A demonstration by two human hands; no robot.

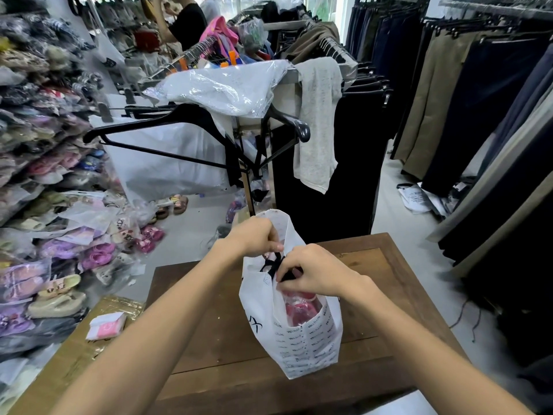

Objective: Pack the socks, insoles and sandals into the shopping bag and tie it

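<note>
A white shopping bag (302, 339) with small printed lettering stands upright on the wooden table (209, 324). Pink-red sandals (296, 310) show through a gap in its side. A black ribbon (273, 265) crosses at the bag's mouth. My left hand (254, 235) pinches the ribbon's far end by the bag's upper flap. My right hand (311, 272) grips the ribbon's near end just over the opening. A small packet of pink and white socks (106, 324) lies on a gold sheet at the table's left side.
Bagged sandals and slippers (59, 265) pile up on the floor and shelves at left. A rack with black hangers (179, 121) and wrapped clothes stands ahead. Trousers (478, 115) hang at right. A person in black (188, 22) stands at the far back.
</note>
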